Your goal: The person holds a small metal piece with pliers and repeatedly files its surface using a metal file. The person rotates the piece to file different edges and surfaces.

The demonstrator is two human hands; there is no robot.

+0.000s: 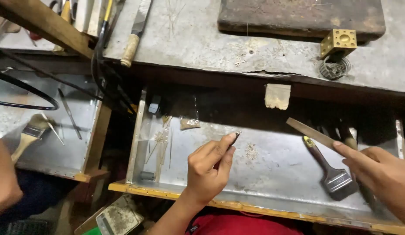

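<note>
Left hand (209, 167) pinching small dark metal piece (234, 137) between thumb and fingertips, holding it above metal tray (272, 174). Right hand (379, 174) gripping flat file (309, 132), blade pointing toward left hand. Dark brush (331, 172) lying just under right hand.

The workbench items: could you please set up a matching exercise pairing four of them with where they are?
1. flat metal file
2. dark-bristled brush
3. brass cube
4. pale-handled paintbrush

A. lying in the metal-lined drawer
B. on the benchtop by the dark wood block
C. in the right hand
D. in the left tray

Pairs: 1-C, 2-A, 3-B, 4-D
</note>
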